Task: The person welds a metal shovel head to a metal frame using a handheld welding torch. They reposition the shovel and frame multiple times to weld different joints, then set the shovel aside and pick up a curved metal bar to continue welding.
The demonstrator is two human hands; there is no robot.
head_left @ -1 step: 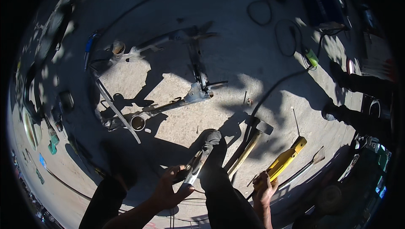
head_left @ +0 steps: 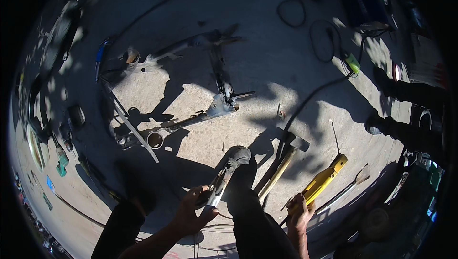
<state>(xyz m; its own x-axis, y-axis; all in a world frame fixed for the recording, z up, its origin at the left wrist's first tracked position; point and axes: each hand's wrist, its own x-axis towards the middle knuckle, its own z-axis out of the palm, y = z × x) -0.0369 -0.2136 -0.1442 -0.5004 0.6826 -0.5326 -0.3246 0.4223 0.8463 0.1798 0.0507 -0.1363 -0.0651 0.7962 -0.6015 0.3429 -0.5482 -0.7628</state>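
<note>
My left hand [head_left: 191, 213] is closed around a long silver-and-dark metal piece [head_left: 219, 188], thumb on one side and fingers on the other. The far end of this piece lies against the dark shoe [head_left: 241, 154] on my right foot; its exact kind is unclear. In my right hand [head_left: 300, 216] is a yellow welding electrode holder [head_left: 322, 185], gripped at its near end, with a thin rod at its tip. Between my right leg and that holder, a hammer [head_left: 279, 170] with a wooden handle lies on the concrete. Ahead sits a welded metal frame [head_left: 222, 105] with round tube ends.
A dark box-shaped machine [head_left: 360, 6] with cables stands at the far right, near a lime-green piece [head_left: 352, 64] on a cable. Another person's legs [head_left: 405, 127] are at the right. A flat-bladed tool [head_left: 353, 182] lies right of my right hand; a green power tool [head_left: 62, 162] lies left.
</note>
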